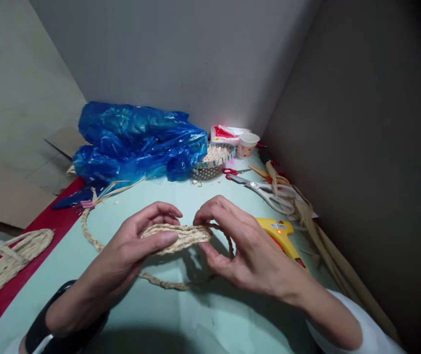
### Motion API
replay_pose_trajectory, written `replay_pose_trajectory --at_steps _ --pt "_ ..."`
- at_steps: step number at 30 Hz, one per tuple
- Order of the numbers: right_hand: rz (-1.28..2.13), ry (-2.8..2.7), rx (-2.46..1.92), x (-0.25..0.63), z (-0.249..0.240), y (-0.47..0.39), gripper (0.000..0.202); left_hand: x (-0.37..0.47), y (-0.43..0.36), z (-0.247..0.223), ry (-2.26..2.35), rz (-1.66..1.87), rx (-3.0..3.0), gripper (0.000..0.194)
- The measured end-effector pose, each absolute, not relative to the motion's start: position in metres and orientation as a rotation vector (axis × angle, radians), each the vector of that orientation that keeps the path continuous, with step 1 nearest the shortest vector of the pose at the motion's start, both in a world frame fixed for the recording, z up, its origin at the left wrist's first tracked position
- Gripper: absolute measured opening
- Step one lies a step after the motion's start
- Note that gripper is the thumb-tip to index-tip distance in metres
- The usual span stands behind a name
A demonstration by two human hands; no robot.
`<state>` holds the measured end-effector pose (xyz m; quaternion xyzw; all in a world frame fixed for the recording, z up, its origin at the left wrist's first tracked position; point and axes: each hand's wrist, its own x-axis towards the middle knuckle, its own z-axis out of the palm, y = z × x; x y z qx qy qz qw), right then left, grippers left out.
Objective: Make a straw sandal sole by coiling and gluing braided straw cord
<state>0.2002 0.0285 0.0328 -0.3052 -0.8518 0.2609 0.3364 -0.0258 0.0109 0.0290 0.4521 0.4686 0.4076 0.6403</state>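
Between my two hands is a flat oval coil of braided straw [184, 239], held up over the pale green tabletop. My left hand [142, 236] grips its left end, thumb lying across the near face and fingers behind. At the right end, my right hand [228, 236] pinches the coil between thumb and fingertips. A loose length of the braid [162, 281] loops out below the hands. Left of my left wrist, more braid [89, 231] runs up to a pink clip [87, 204] with unbraided straw ends. A yellow glue gun [278, 233] lies just beyond my right hand.
A crumpled blue plastic bag [136, 142] lies at the back beside a woven basket [213, 160] and a paper cup [248, 145]. White-handled scissors [269, 191] and red-handled scissors [232, 171] rest at right. Straw strands [328, 250] line the right wall; another braided bundle [14, 265] sits left.
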Motion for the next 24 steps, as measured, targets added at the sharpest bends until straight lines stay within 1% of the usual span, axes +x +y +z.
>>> replay_pose_trajectory --at_steps 5,12,20,24 --pt "0.661 -2.279 -0.687 0.197 0.029 0.027 0.032 -0.025 0.010 0.029 1.072 0.933 1.026 0.028" --pt "0.585 -2.275 -0.653 0.197 0.024 0.027 0.025 -0.023 0.009 0.026 1.076 0.949 1.023 0.027" --pt "0.568 -2.263 -0.681 0.195 0.022 0.026 0.017 -0.024 0.011 0.024 1.135 0.954 1.140 0.017" --pt "0.560 -2.193 -0.720 0.193 0.015 0.026 0.021 -0.030 0.011 0.023 1.211 0.928 1.263 0.015"
